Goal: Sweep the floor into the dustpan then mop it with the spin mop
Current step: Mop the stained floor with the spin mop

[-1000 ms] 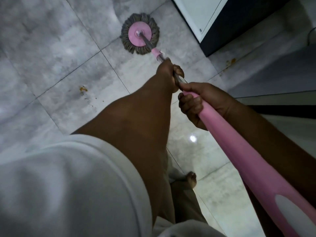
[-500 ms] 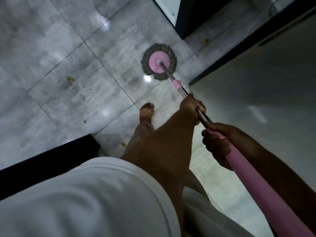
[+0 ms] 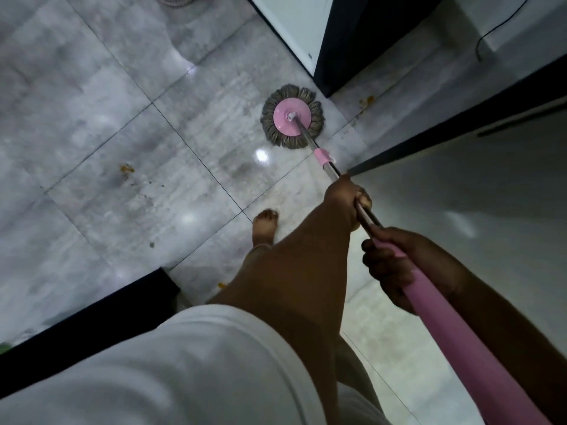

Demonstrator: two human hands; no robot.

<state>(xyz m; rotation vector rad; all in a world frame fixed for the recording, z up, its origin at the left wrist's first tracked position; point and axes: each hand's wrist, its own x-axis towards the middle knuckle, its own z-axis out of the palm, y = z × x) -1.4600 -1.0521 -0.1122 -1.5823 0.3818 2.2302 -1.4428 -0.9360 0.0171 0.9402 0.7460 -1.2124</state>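
We see the mop (image 3: 292,116) pushed nearer the dark cabinet (image 3: 365,41) | grey fringe, pink disc, flat on floor (image 3: 107,124) | left hand (image 3: 345,199) grips the metal pole, right hand (image 3: 395,265) the pink grip.

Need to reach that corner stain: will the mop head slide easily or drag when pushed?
Mop head probably drags a little: its floppy strands splay flat on the floor. The glossy tiles likely help it glide. The disc looks tilted on its joint, so it may pivot.

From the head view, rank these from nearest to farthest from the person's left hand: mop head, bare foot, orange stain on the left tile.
From the left hand:
1. Bare foot, just left of it.
2. Mop head, ahead, down the handle.
3. Orange stain, far left.
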